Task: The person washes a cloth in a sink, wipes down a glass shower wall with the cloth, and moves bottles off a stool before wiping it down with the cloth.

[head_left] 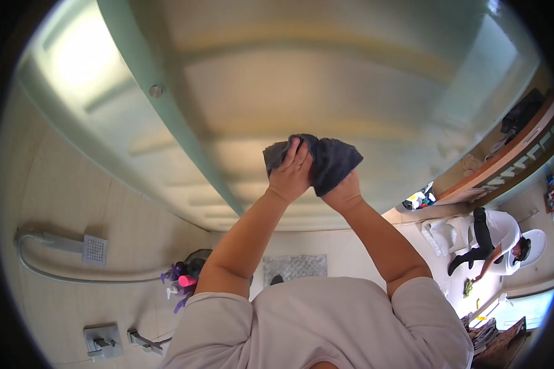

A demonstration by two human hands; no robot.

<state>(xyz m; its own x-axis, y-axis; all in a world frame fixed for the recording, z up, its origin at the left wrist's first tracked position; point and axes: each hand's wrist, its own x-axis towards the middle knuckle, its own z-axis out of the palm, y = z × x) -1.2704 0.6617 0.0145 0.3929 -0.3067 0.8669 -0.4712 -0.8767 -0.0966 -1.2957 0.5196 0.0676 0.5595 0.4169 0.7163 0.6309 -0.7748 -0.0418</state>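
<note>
A dark grey cloth (pixel 333 158) lies bunched against a frosted glass panel (pixel 326 80) in front of me. My left hand (pixel 292 174) grips the left part of the cloth, its fingers pressed over the fabric. My right hand (pixel 345 192) is at the cloth's lower right; the fabric covers its fingers, with the wrist and back of the hand showing. Both arms reach forward and up from my body.
Left are a glass edge with a round metal fitting (pixel 156 91), a hand shower (pixel 95 249), wall taps (pixel 103 340) and bottles (pixel 186 280). A grey mat (pixel 295 269) lies below. At right, a person (pixel 501 237) bends by a toilet (pixel 535 246) with a green cloth (pixel 468 288).
</note>
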